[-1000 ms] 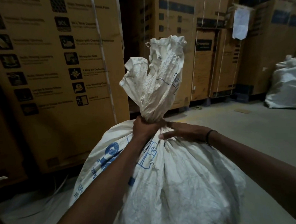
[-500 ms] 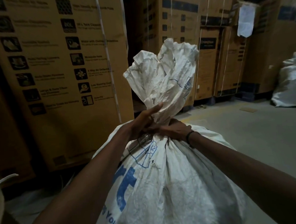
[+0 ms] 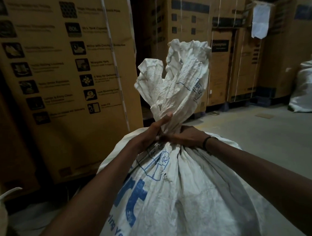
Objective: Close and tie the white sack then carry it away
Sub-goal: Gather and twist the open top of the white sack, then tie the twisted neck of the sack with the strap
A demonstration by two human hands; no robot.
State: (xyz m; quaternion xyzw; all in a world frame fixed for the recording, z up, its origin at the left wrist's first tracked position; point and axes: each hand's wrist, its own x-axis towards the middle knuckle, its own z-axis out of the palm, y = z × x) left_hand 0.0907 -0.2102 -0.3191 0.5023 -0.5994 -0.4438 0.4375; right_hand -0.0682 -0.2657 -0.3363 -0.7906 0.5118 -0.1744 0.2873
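Both grips clenched on the twisted neck point(image 3: 167, 125) of the white sack point(image 3: 183, 189): left hand point(image 3: 149, 136) thumb up along it, right hand point(image 3: 186, 137) wrapped round. Sack stands on the floor point(image 3: 262, 138) by cardboard boxes point(image 3: 67, 77). Keep twist tight and low before knotting; no tie visible yet.

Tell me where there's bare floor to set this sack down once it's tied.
Bare concrete floor lies to the right, between the white sack and the second sack by the far boxes. A flat scrap lies there. The left is crowded: the large carton stands close, with loose sheeting at its foot.
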